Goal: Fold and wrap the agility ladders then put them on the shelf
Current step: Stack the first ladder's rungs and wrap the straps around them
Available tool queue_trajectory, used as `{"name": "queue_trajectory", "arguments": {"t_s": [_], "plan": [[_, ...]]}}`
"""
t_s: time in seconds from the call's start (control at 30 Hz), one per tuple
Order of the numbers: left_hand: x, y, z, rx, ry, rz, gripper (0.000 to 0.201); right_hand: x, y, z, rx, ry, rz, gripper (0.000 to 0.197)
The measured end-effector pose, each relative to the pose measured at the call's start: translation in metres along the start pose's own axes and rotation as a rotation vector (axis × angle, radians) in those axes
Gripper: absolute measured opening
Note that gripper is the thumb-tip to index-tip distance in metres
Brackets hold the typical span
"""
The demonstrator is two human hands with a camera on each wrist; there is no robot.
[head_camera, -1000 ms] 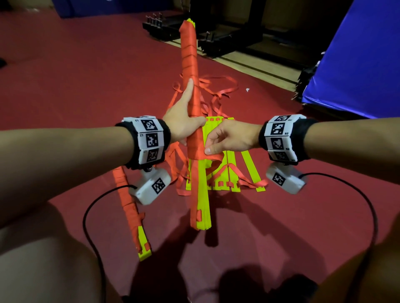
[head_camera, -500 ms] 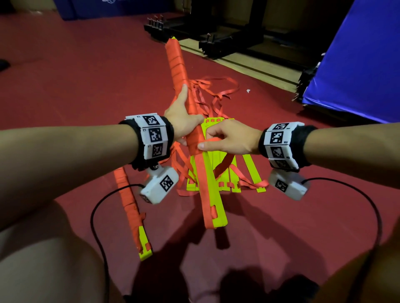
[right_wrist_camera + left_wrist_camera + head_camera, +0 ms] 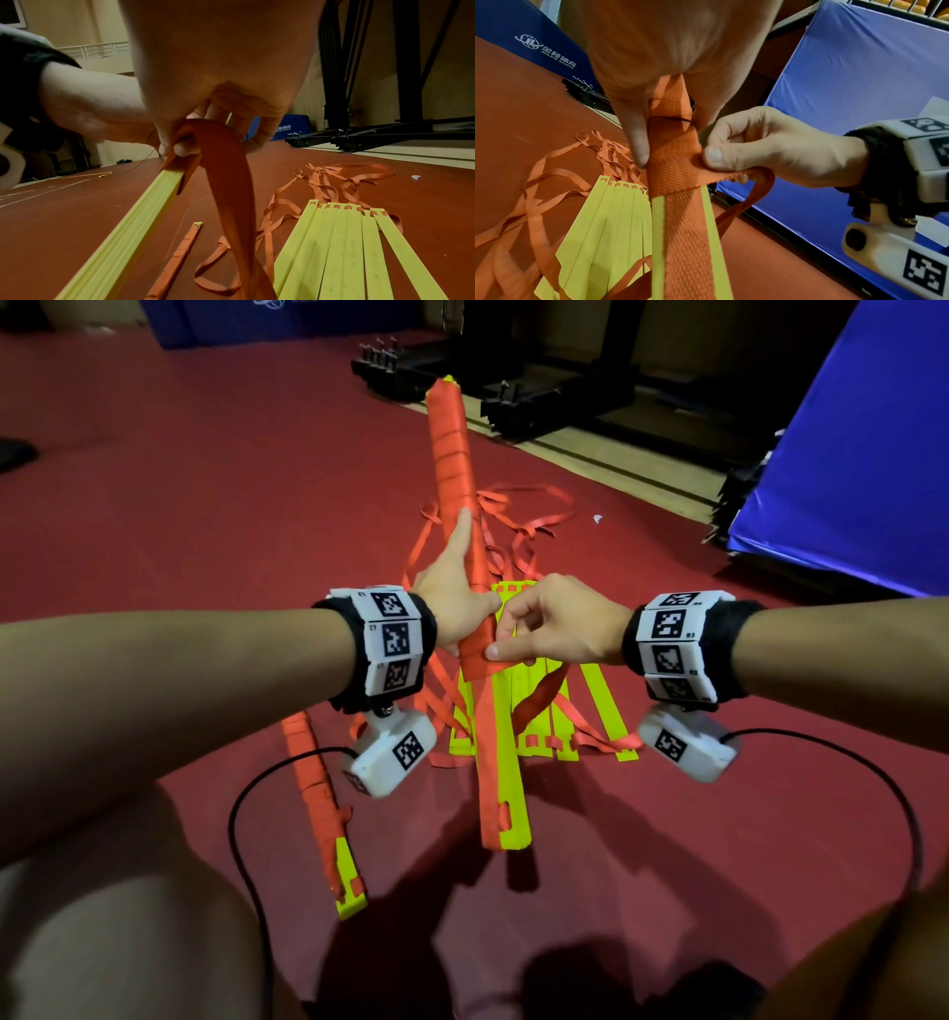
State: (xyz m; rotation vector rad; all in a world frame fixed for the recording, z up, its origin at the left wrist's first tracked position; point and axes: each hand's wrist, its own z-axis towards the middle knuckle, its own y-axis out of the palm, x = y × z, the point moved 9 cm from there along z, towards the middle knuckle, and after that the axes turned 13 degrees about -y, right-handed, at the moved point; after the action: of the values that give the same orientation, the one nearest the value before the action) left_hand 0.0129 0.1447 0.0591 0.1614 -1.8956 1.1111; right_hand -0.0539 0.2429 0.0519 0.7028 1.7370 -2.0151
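I hold a stacked bundle of yellow ladder rungs off the red floor, its far half wound in orange webbing. My left hand grips the wound part, index finger laid along it. My right hand pinches the orange strap between thumb and fingers at the wrap's lower edge; the strap trails down to the floor. A second, unfolded ladder lies spread below, yellow rungs side by side with tangled straps.
A wrapped ladder bundle lies on the floor at the left, near my knee. Black metal frames stand at the far edge of the mat. A blue padded mat leans at the right. Camera cables loop below both wrists.
The bundle's far end swung left and back toward upright. My right hand shifted from pressing the strap with a flat thumb to pinching it at the wrap's edge.
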Motion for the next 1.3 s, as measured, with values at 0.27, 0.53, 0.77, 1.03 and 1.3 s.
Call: {"name": "queue_trajectory", "arguments": {"t_s": [0.27,0.53,0.77,1.03,1.3], "plan": [[-0.003,-0.014,0.011,0.004,-0.015,-0.168,0.105,0.017,0.011,-0.001,-0.123,0.037,0.19,0.01],[0.008,-0.015,0.002,-0.155,0.101,-0.344,0.104,0.029,0.011,-0.006,-0.168,0.166,0.213,0.035],[0.014,-0.012,-0.001,-0.241,0.098,-0.437,0.101,0.016,0.024,-0.013,-0.133,0.166,0.401,0.035],[0.008,-0.002,0.0,-0.211,0.1,-0.255,0.129,0.015,0.007,-0.011,0.04,0.169,0.256,0.028],[-0.008,-0.005,0.01,-0.252,0.007,-0.28,0.124,0.012,0.016,-0.015,-0.097,0.21,0.328,0.029]]}}
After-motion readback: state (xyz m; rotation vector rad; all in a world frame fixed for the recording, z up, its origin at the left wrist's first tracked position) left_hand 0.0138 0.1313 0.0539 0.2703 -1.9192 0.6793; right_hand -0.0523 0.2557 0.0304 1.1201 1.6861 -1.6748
